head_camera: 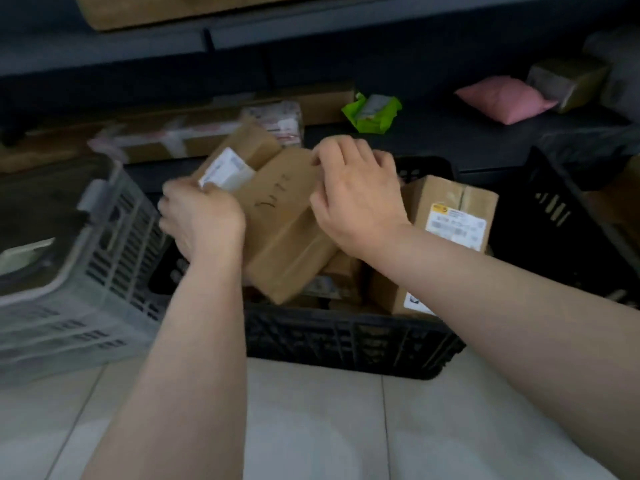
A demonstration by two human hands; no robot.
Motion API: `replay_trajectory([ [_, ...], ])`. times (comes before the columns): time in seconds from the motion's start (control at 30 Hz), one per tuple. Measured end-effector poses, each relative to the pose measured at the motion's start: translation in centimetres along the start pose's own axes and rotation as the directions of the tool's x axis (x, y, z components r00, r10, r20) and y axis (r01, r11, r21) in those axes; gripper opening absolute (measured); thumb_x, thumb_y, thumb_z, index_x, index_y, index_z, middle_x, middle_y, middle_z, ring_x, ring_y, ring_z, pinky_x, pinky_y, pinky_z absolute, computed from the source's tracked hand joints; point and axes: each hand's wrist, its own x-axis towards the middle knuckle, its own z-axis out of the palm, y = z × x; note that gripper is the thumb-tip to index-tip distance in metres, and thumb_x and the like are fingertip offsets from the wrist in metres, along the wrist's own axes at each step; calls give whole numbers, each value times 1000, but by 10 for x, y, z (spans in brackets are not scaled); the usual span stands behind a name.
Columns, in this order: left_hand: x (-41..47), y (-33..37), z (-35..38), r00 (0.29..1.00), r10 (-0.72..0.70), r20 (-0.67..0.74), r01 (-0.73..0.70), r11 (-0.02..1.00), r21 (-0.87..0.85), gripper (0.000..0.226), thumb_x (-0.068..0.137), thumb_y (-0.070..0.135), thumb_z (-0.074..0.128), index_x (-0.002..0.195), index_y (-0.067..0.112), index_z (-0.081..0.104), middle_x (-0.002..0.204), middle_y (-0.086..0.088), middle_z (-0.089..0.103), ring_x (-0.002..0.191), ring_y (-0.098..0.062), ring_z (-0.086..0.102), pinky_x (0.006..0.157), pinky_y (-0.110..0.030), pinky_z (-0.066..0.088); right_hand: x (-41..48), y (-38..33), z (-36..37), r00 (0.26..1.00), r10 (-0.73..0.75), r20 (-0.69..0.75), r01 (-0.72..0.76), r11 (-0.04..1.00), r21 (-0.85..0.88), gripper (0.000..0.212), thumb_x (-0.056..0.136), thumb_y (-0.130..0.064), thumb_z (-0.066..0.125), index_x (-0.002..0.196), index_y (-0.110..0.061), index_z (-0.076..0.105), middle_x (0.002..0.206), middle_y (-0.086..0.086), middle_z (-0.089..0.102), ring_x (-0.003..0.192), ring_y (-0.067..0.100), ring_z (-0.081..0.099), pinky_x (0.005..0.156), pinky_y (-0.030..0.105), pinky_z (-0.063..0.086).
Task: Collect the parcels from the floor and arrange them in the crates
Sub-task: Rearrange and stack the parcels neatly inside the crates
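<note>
I read the writing first. The handwritten parcel [282,233], a plain brown carton, has a few dark pen strokes on its upper face, but I cannot make out any letters. Just behind it at the far left, the labelled parcel [258,147] carries a white label [225,169] whose print is blurred. At the right of the black crate [346,337] stands a taped carton [446,199] with a white and yellow shipping label, also too blurred to read.

The black crate sits on the pale tiled floor [311,420] and holds these three cartons plus smaller brown ones lower down, mostly hidden. A grey crate [86,271] stands just left of it; I cannot tell what is inside. A second black crate [568,223] stands to the right.

The handwritten parcel is over the middle of the black crate. Its long axis runs near to far, with the far end raised and the near end dipping among the other cartons.

My left hand [202,220] curls its fingers round the parcel's left side, with the fingertips at the white label. My right hand [356,199] pinches the parcel's far right edge between thumb and fingers.

On the dark far surface lie a green packet [372,112] and a pink packet [504,100], well apart.
</note>
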Motion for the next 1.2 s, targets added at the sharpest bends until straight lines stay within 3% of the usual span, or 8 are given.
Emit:
replay_trajectory([
  [0.13, 20, -72, -32, 961, -247, -124, 263, 955, 136, 49, 93, 16, 51, 139, 5, 37, 152, -18, 29, 140, -37, 26, 111, -47, 27, 1, -42, 4, 962, -157, 225, 168, 985, -30, 62, 84, -63, 32, 133, -29, 50, 141, 1, 49, 138, 25, 34, 109, 58, 18],
  [0.23, 24, -121, -32, 930, -365, 40, 352, 916, 193, 51, 92, 18, 53, 139, 0, 41, 145, -23, 42, 132, -40, 41, 108, -48, 37, 0, -58, 12, 860, -196, 471, 268, 959, -92, 79, 75, -81, 22, 133, -35, 51, 139, -1, 51, 135, 26, 37, 107, 67, 6],
  [0.37, 19, -125, -19, 858, -491, 154, 514, 820, -252, 47, 91, 14, 54, 136, 5, 46, 128, -18, 57, 109, -33, 58, 94, -44, 53, 1, -53, 2, 836, -122, 535, 151, 988, -12, 73, 70, -76, 35, 127, -35, 53, 124, 0, 53, 122, 28, 45, 104, 69, 16],
  [0.63, -39, -103, 1, 881, -395, 262, 434, 893, -114, 70, 65, 37, 67, 118, 4, 37, 117, -20, 58, 101, -38, 60, 85, -42, 51, 9, -37, -17, 765, 193, 615, 19, 947, -321, 90, 66, -53, 49, 147, -21, 25, 152, 18, 26, 136, 44, 30, 107, 72, 8],
  [0.87, -30, -55, 21, 909, -11, 418, -75, 979, 189, 66, 78, 45, 66, 130, 8, 47, 126, -15, 59, 113, -35, 58, 93, -39, 50, 6, 13, -31, 750, 331, 572, -100, 913, -397, 87, 76, -76, 44, 146, -27, 30, 157, 9, 19, 140, 39, 23, 108, 71, 12],
  [1.0, -42, -49, 30, 819, 186, 543, -475, 751, 458, 45, 89, 18, 58, 129, 7, 42, 126, -18, 53, 111, -35, 56, 88, -40, 47, -13, 27, -42, 781, 165, 603, -15, 969, -247, 85, 66, -87, 39, 134, -36, 45, 144, 3, 35, 130, 33, 32, 102, 59, 29],
  [1.13, -44, -46, 7, 692, -109, 714, -585, 494, 643, 74, 87, 14, 65, 146, 0, 23, 118, -17, 62, 109, -33, 63, 81, -38, 55, -22, 27, -51, 809, 36, 586, 44, 991, -123, 63, 74, -85, 30, 106, -41, 62, 125, -3, 49, 118, 24, 42, 92, 48, 34],
  [1.2, -36, -27, -7, 617, -239, 750, -663, 355, 659, 47, 91, 10, 61, 134, -1, 47, 91, -12, 65, 92, -28, 69, 59, -31, 57, -23, 26, -55, 862, 11, 506, -8, 1000, -7, 43, 86, -69, 38, 98, -38, 65, 108, -6, 56, 106, 19, 50, 83, 40, 39],
])
